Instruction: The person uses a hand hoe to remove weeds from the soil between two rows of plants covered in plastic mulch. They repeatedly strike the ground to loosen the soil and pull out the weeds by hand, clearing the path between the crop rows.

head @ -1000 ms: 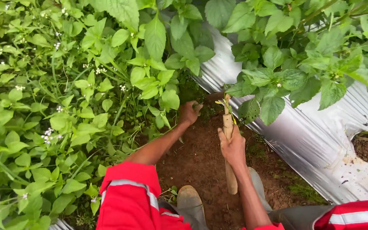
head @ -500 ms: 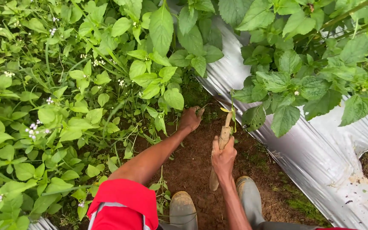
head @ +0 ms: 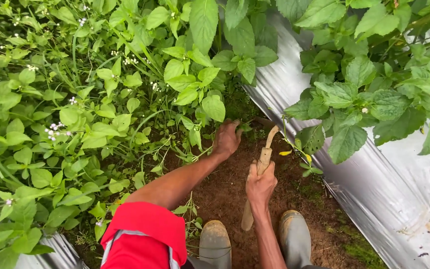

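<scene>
Left hand [head: 226, 139] clutches, it seems, weed stems [head: 195, 149] by its fingers; right hand [head: 261, 185] clamped around the wooden-handled tool [head: 260, 172], bare soil [head: 225, 194] beneath both.

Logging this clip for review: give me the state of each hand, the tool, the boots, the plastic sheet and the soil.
left hand: closed on weed stems at the soil edge
right hand: shut around the wooden handle
wooden handle: tilted, upper end pointing toward the plants
boots: muddy, planted on the soil
silver plastic sheet: wrinkled, dirt-speckled
soil patch: bare, brown
</scene>
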